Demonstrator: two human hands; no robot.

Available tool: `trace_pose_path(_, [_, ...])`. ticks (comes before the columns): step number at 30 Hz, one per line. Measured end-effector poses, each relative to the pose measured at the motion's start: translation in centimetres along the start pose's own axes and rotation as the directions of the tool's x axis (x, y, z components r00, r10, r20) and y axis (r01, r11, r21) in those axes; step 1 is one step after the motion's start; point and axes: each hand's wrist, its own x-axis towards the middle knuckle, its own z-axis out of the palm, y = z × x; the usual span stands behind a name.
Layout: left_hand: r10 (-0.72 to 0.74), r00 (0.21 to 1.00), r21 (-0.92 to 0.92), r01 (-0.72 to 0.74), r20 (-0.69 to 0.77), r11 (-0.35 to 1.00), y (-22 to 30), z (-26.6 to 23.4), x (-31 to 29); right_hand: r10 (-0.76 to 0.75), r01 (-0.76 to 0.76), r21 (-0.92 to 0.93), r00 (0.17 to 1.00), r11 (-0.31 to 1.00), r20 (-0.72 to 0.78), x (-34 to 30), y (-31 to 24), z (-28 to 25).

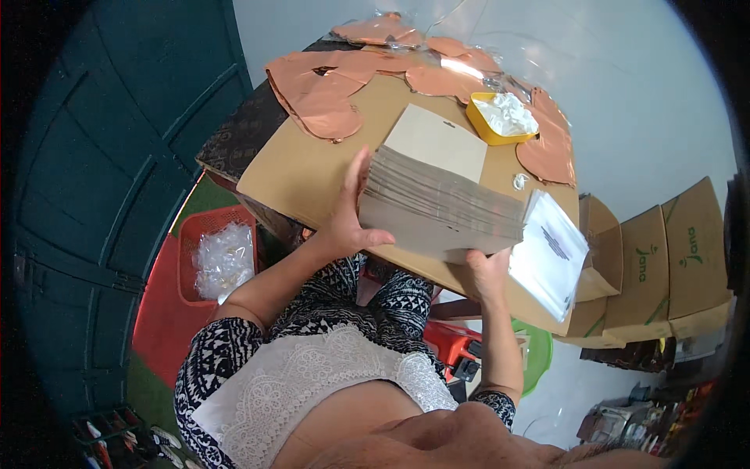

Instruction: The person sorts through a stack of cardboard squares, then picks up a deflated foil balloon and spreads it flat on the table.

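Note:
A thick stack of grey-brown cardboard cards point(437, 211) stands tilted near the table's front edge, its many layered edges showing. My left hand point(351, 211) presses on the stack's left end, fingers up along the side and thumb out by the front face. At the lower right corner my right hand point(488, 273) grips the stack, its fingers partly hidden. Behind it a single beige card point(437, 142) with a hanging slot lies flat. Right of the stack is a pile of clear-white plastic bags point(551, 254) with dark print.
Copper-coloured foil balloons point(320, 98) cover the table's point(293, 172) back. A yellow tray point(486, 134) holds white material; a white string coil point(520, 181) lies nearby. A red basket point(190, 266) of plastic packets stands left. Cardboard boxes point(648, 270) stand right.

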Motion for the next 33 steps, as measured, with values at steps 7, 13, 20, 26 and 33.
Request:
trace_pose_path(7, [-0.063, 0.996, 0.101, 0.057, 0.063, 0.993, -0.8, -0.3, 0.4, -0.021, 0.019, 0.029, 0.997, 0.999, 0.077, 0.0, 0.0, 0.9])
trace_pose_path(13, [-0.207, 0.978, 0.055, 0.206, 0.015, 0.977, -1.6, -0.5, 0.2, 0.151, -0.138, -0.137, 0.985, 0.981, 0.089, -0.6, 0.5, -0.7])
trace_pose_path(20, [-0.281, 0.960, 0.182, 0.276, 0.007, 0.944, -2.4, -1.0, 0.7, 0.097, -0.088, -0.109, 0.992, 0.990, 0.086, -0.6, 1.8, -0.9])
trace_pose_path(26, [-0.312, 0.942, 0.103, 0.301, 0.122, 0.948, -1.1, -1.9, 0.4, 0.068, -0.027, -0.229, 0.983, 0.973, 0.171, -0.9, 0.7, -0.8])
trace_pose_path(33, [-0.232, 0.963, 0.165, 0.209, 0.134, 0.964, -1.0, -2.1, 0.3, -0.119, 0.154, -0.205, 0.978, 0.967, 0.171, -0.3, 0.1, -0.2])
